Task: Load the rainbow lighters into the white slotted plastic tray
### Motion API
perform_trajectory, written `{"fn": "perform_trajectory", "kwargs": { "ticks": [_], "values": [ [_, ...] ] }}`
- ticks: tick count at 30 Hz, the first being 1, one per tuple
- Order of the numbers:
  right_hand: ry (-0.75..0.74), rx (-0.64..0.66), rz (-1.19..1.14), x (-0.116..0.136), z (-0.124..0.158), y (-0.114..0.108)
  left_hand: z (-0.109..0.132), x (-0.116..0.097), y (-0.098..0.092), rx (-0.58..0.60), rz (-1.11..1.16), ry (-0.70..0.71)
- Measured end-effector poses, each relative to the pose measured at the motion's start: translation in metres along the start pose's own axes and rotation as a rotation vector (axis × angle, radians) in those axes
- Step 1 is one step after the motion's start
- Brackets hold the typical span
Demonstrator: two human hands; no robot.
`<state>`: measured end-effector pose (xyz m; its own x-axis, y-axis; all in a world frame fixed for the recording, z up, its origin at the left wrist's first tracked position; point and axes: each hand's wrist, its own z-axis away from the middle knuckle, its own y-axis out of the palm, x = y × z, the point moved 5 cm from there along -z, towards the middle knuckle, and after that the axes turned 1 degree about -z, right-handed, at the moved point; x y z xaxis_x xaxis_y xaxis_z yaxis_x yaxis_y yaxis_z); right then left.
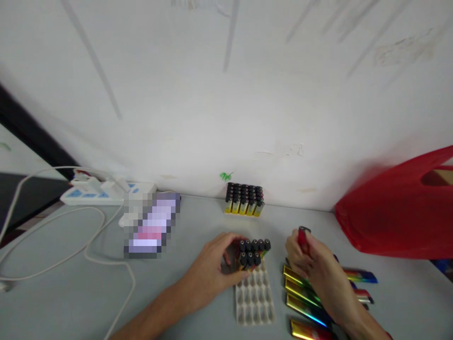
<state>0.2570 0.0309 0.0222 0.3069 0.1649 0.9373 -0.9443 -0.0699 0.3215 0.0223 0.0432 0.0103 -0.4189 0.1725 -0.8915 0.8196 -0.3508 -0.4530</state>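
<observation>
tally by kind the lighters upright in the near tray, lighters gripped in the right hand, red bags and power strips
Lighters upright in the near tray: 8
Red lighter in the right hand: 1
Red bag: 1
Power strip: 1
Total: 11

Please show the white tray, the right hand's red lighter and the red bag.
White tray (255, 300): head view, its pitted top.
Red lighter (303, 240): head view, its upper body.
Red bag (385, 219): head view, its side.
</observation>
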Motion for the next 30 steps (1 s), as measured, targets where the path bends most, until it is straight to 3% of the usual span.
{"fn": "perform_trajectory", "kwargs": {
  "ticks": [16, 26, 30],
  "values": [
    [0.241, 0.080, -0.298, -0.020, 0.009, 0.018, 0.000, 0.003, 0.002, -0.009, 0.001, 0.003],
    [0.148, -0.030, -0.171, -0.018, 0.007, 0.013, -0.001, 0.005, 0.003, -0.009, -0.010, 0.032],
    [-0.036, -0.040, -0.037, -0.010, 0.007, 0.013, -0.001, 0.005, 0.003, -0.006, -0.009, 0.036]
  ]
}}
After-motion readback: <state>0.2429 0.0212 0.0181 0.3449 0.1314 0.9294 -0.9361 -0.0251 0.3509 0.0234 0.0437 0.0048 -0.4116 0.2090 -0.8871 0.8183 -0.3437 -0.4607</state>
